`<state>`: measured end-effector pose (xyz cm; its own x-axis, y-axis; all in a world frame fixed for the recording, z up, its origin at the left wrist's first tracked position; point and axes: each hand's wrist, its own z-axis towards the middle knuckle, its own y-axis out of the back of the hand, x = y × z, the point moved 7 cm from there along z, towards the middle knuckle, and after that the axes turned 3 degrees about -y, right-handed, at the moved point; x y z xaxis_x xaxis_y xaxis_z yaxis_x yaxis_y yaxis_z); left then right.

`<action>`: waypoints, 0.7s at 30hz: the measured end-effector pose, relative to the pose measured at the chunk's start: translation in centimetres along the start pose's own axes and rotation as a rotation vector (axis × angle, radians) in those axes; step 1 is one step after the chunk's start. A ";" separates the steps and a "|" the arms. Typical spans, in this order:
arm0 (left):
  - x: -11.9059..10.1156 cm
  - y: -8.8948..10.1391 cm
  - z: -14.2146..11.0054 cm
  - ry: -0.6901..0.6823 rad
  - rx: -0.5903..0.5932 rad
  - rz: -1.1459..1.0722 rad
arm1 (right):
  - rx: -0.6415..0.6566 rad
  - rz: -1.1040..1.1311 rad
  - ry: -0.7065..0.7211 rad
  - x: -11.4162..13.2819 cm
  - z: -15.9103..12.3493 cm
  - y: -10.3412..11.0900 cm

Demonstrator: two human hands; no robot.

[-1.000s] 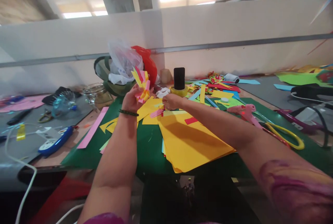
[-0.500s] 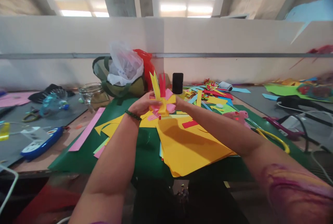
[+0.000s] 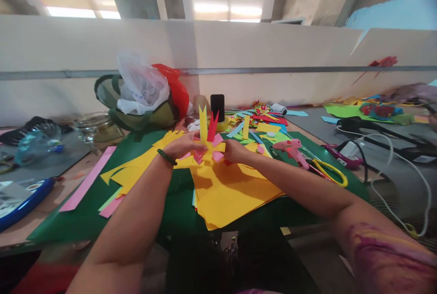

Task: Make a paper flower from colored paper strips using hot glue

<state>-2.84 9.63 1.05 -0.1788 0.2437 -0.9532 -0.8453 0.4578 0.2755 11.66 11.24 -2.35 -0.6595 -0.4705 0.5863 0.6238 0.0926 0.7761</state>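
Observation:
Between my two hands, above the stacked sheets, is a paper flower [image 3: 209, 152] with yellow and pink petals. A yellow strip [image 3: 203, 125] and a red strip [image 3: 213, 126], both notched at the tip, stand up from it. My left hand [image 3: 186, 146] grips its left side, thumb across the front. On the right side my right hand [image 3: 235, 152] has its fingers closed at the petals; its fingertips are partly hidden behind the paper. Below lies a stack of orange-yellow paper [image 3: 235, 194] on the green mat [image 3: 177, 212].
To the right lie a pink glue gun [image 3: 293, 150] and yellow-handled scissors [image 3: 329, 173]. A phone [image 3: 217, 106] stands upright behind. Paper scraps [image 3: 269, 128] spread at back right. At left are a bag [image 3: 146, 114], a glass jar [image 3: 99, 130] and a pink strip [image 3: 90, 178].
The view has turned a little to the right, so the table things sit further left. Both hands keep the flower, now slightly lower, and its upright strips have spread apart.

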 end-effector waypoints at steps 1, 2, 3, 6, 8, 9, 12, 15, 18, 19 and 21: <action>0.1 0.1 0.0 0.006 -0.003 -0.001 | -0.019 0.004 0.001 0.2 0.1 0.5; 0.2 0.2 0.0 0.010 -0.008 0.003 | -0.051 0.013 -0.012 0.2 0.2 1.1; 0.2 0.3 0.1 0.012 -0.015 0.009 | -0.094 0.043 -0.038 0.2 0.3 1.9; 0.0 0.2 0.1 0.013 -0.028 0.022 | -0.172 0.329 -0.139 -0.3 0.1 4.1; -0.3 -0.2 0.1 0.017 -0.031 0.025 | -0.105 0.577 -0.218 -0.4 -0.3 4.4; -0.4 -0.4 0.1 0.012 -0.033 0.028 | -0.045 0.649 -0.237 -0.2 -0.6 4.1; -1.0 -1.0 0.0 -0.012 -0.041 0.028 | 0.106 0.697 -0.182 1.1 -1.4 3.1; -1.0 -1.5 0.0 -0.011 -0.059 -0.013 | 0.119 0.724 -0.112 1.7 -1.8 2.5; -0.6 -1.7 0.1 0.019 -0.086 -0.044 | 0.059 0.740 -0.127 1.1 -1.7 2.6; -0.5 -1.7 0.2 0.033 -0.090 -0.048 | 0.050 0.738 -0.128 0.9 -1.6 2.7; -0.3 -1.8 0.3 0.042 -0.096 -0.078 | 0.026 0.739 -0.120 0.7 -1.6 3.1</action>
<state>-1.14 8.97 0.93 -0.1295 0.1733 -0.9763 -0.9016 0.3893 0.1886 13.75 9.80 0.07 -0.1148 -0.1792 0.9771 0.9127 0.3692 0.1750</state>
